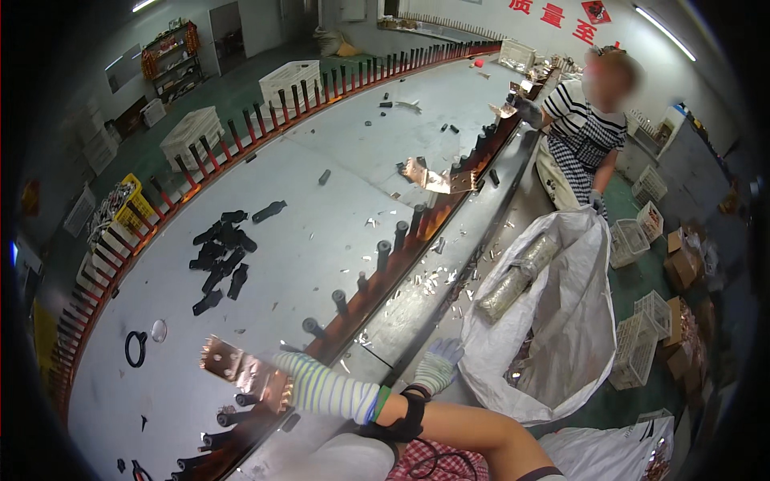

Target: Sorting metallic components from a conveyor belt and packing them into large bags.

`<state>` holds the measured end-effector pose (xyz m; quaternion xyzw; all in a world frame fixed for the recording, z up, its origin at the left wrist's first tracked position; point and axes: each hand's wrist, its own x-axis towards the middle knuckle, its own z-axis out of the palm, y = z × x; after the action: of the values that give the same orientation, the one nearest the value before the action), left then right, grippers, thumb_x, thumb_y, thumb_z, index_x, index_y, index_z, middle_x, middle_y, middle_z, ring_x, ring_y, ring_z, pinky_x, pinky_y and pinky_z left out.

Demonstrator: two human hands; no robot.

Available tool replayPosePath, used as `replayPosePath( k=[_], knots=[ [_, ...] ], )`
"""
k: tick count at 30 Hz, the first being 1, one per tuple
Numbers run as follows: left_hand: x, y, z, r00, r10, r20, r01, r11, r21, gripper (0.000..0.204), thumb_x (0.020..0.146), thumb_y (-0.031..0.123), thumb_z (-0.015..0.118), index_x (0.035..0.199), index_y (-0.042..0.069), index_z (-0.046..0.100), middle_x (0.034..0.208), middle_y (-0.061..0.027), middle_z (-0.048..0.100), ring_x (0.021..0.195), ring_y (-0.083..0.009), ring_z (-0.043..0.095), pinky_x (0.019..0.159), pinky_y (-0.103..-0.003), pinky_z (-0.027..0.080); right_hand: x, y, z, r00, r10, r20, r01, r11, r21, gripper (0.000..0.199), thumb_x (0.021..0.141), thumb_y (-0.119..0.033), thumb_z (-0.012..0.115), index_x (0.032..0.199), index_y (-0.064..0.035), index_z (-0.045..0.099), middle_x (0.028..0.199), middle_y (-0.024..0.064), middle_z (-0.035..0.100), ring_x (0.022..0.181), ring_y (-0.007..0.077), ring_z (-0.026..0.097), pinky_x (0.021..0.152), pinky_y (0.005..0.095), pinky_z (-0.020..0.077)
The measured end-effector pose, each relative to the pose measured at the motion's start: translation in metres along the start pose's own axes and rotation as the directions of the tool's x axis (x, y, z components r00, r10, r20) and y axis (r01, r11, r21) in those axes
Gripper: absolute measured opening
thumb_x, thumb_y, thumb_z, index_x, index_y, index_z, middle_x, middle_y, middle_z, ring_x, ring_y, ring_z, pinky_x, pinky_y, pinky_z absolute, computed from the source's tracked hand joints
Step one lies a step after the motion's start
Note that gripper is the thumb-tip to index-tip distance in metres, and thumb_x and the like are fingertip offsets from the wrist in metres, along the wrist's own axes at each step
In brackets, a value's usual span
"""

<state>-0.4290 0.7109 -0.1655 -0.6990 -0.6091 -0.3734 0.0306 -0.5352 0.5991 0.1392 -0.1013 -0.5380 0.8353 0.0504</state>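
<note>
My right hand (pixel 327 390), in a white glove with green and blue stripes, reaches across to the left. Its fingers close on a shiny copper plate (pixel 227 361) with toothed ends and several holes, held over the row of dark pegs at the table's near edge. Part of the plate is hidden behind the glove. My left hand (pixel 438 365), gloved alike, lies beyond my right forearm at the metal ledge. Its fingers look stretched out with nothing in them; its wrist is hidden. Farther along the pegs rests another toothed copper plate (pixel 437 178).
Black sleeves (pixel 227 244) lie heaped on the big grey table (pixel 297 232), ringed by upright pegs. Small metal scraps (pixel 425 280) litter the ledge. A white sack (pixel 561 321) stands at right. Beyond it a person (pixel 589 120) handles copper pieces (pixel 505 108). Crates (pixel 192 136) stand beyond the table.
</note>
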Motion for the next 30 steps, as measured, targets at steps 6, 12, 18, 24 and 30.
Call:
replayPosePath(
  k=[6, 12, 18, 24, 30],
  knots=[
    [0.009, 0.029, 0.001, 0.997, 0.076, -0.012, -0.076, 0.997, -0.029, 0.049, 0.074, 0.028, 0.059, 0.119, 0.011, 0.050, 0.124, -0.0149, 0.049, 0.116, -0.0287, 0.047, 0.097, -0.042, 0.037, -0.016, -0.053, -0.019, 0.773, -0.607, 0.186, 0.464, 0.339, -0.819, 0.033, 0.080, -0.010, 0.054, 0.112, -0.0068, 0.057, 0.110, 0.0120, 0.059, 0.104, 0.0244, 0.057, 0.092, 0.0353, 0.0450],
    [0.008, 0.035, 0.017, 0.996, 0.087, -0.030, -0.088, 0.996, -0.023, 0.050, 0.074, 0.027, 0.059, 0.120, 0.011, 0.050, 0.125, -0.0149, 0.049, 0.116, -0.0286, 0.047, 0.097, -0.042, 0.036, -0.047, -0.063, -0.123, 0.507, -0.768, -0.391, 0.343, 0.596, -0.726, 0.029, 0.090, -0.015, 0.057, 0.114, -0.0004, 0.054, 0.100, 0.0051, 0.061, 0.089, 0.0111, 0.056, 0.077, 0.0261, 0.0470],
    [-0.002, 0.016, 0.029, 0.995, 0.100, -0.011, -0.100, 0.995, 0.011, 0.050, 0.073, 0.027, 0.060, 0.120, 0.011, 0.050, 0.125, -0.0149, 0.049, 0.116, -0.0286, 0.046, 0.098, -0.042, 0.036, -0.035, -0.068, -0.159, 0.430, -0.806, -0.408, -0.092, 0.410, -0.907, 0.020, 0.087, -0.016, 0.059, 0.098, 0.0003, 0.061, 0.085, 0.0092, 0.065, 0.078, 0.0147, 0.061, 0.069, 0.0301, 0.0475],
    [-0.011, -0.006, 0.029, 0.997, 0.078, 0.002, -0.078, 0.995, 0.066, 0.051, 0.073, 0.027, 0.060, 0.120, 0.011, 0.050, 0.125, -0.0149, 0.049, 0.117, -0.0286, 0.046, 0.098, -0.042, 0.036, -0.033, -0.070, -0.134, 0.602, -0.706, -0.372, -0.093, 0.400, -0.912, 0.021, 0.085, -0.022, 0.057, 0.091, -0.0026, 0.057, 0.079, 0.0205, 0.060, 0.075, 0.0385, 0.059, 0.065, 0.0431, 0.0465],
    [-0.029, -0.005, 0.034, 0.996, 0.089, 0.019, -0.090, 0.993, 0.082, 0.052, 0.073, 0.027, 0.060, 0.120, 0.011, 0.049, 0.125, -0.0148, 0.048, 0.117, -0.0285, 0.046, 0.098, -0.042, 0.035, -0.026, -0.042, -0.140, 0.597, -0.766, -0.239, -0.039, 0.269, -0.962, 0.028, 0.083, -0.016, 0.057, 0.105, 0.0003, 0.055, 0.092, 0.0226, 0.061, 0.089, 0.0358, 0.060, 0.078, 0.0400, 0.0476]
  ],
)
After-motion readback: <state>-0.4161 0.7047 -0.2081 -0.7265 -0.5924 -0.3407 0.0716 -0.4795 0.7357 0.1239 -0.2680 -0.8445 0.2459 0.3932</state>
